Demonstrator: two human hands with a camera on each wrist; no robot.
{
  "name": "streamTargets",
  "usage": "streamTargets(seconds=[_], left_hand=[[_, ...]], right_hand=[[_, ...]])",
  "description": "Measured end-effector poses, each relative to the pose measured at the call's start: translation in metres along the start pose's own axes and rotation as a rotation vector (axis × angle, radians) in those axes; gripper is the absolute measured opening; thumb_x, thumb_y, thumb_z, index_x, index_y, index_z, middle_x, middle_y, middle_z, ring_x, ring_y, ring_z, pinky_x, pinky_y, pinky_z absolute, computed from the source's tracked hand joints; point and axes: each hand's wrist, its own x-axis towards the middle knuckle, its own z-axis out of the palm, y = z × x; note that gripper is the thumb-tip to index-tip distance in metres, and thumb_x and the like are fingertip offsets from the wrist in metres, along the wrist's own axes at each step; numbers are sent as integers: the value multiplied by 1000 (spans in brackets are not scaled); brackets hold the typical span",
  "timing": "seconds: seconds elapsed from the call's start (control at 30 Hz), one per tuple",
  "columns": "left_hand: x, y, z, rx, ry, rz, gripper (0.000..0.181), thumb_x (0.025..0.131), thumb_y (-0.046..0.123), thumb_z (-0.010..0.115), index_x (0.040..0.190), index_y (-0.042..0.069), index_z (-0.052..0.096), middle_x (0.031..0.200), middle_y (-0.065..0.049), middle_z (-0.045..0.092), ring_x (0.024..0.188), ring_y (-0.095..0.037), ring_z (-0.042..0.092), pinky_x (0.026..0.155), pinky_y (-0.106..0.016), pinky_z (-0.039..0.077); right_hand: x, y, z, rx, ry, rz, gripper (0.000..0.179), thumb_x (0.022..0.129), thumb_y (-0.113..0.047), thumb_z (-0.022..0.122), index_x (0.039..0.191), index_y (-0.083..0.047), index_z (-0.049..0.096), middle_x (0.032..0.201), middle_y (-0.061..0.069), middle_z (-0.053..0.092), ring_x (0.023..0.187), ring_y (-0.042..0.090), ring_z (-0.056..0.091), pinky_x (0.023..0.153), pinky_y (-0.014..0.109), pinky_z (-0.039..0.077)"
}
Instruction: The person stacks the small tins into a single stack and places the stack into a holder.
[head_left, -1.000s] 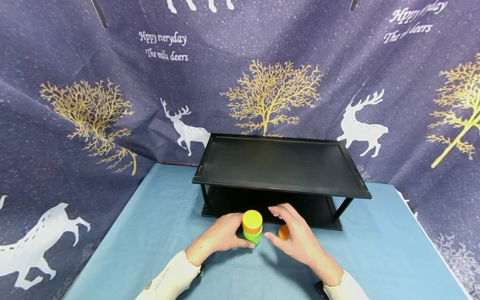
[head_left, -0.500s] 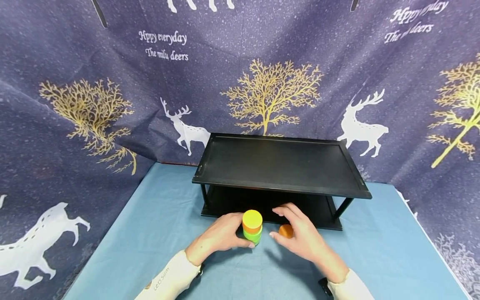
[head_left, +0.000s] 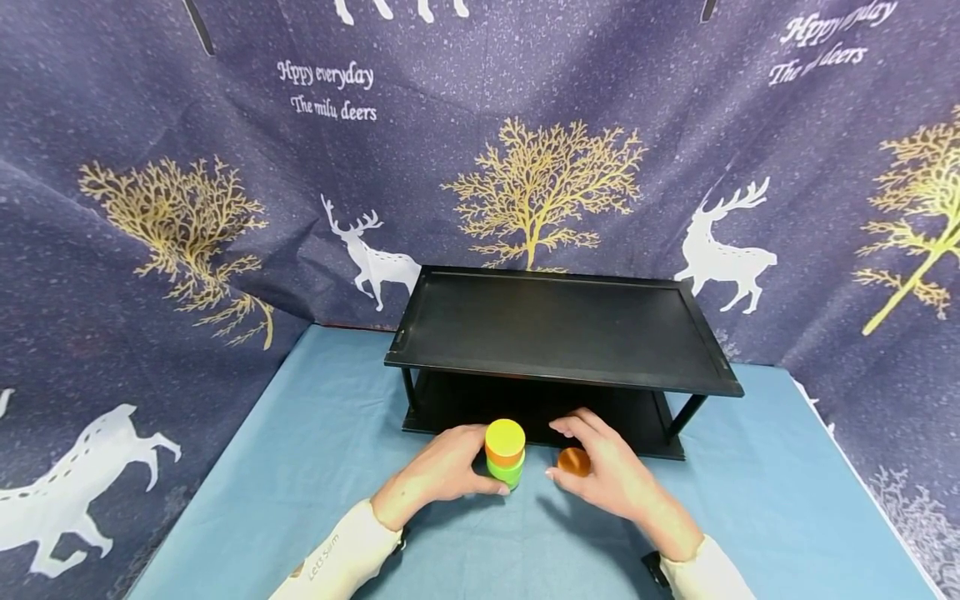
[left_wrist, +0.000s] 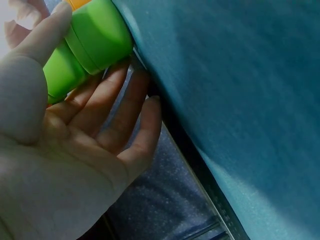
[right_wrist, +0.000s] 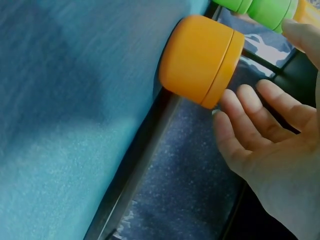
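Observation:
My left hand (head_left: 448, 465) grips an upright stack of plastic cylinders (head_left: 506, 454), thumb in front and fingers behind. Yellow tops the stack, with an orange band under it and green below. In the left wrist view the stack's green part (left_wrist: 99, 37) shows seams around its rounded body. Just to the right stands a single orange cylinder (head_left: 573, 461), short and round-edged, on the blue cloth. My right hand (head_left: 613, 473) arches around it with loosely bent fingers. In the right wrist view the orange cylinder (right_wrist: 200, 60) has a seam near its top, and the fingertips (right_wrist: 227, 100) are right by that edge.
A black two-tier shelf (head_left: 562, 333) stands directly behind the cylinders, its lower board (head_left: 600, 417) close to both hands. Blue cloth (head_left: 300, 433) covers the table. A dark curtain (head_left: 420, 150) with deer and trees hangs behind and at the sides.
My right hand has drifted slightly to the right, away from the stack, uncovering more of the orange cylinder. The left hand and the stack have stayed in place.

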Motion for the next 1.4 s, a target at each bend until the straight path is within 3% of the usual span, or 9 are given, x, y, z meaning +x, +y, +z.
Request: streamTargets(seconds=[0.43, 0.9, 1.4], left_hand=[[0, -1, 1, -11, 0, -1, 65, 78, 50, 94, 132, 25, 67, 122, 15, 70, 107, -5, 64, 102, -35, 55], [0, 0, 1, 3, 7, 5, 64, 78, 50, 94, 131, 26, 68, 121, 15, 70, 107, -6, 64, 102, -35, 54], [0, 0, 0, -10, -4, -7, 65, 78, 50, 94, 133, 26, 67, 123, 15, 70, 107, -6, 64, 102, -35, 54]], right_hand=[[-1, 3, -4, 8, -108, 56, 59, 76, -28, 98, 125, -11, 70, 120, 3, 67, 101, 19, 65, 91, 38, 58], [-3, 7, -3, -15, -199, 88, 55, 72, -25, 99, 118, -13, 70, 110, -3, 63, 92, 12, 58, 82, 31, 56], [-3, 11, -4, -33, -300, 154, 52, 72, -12, 95, 118, -13, 71, 110, -4, 60, 96, 14, 56, 87, 37, 59]])
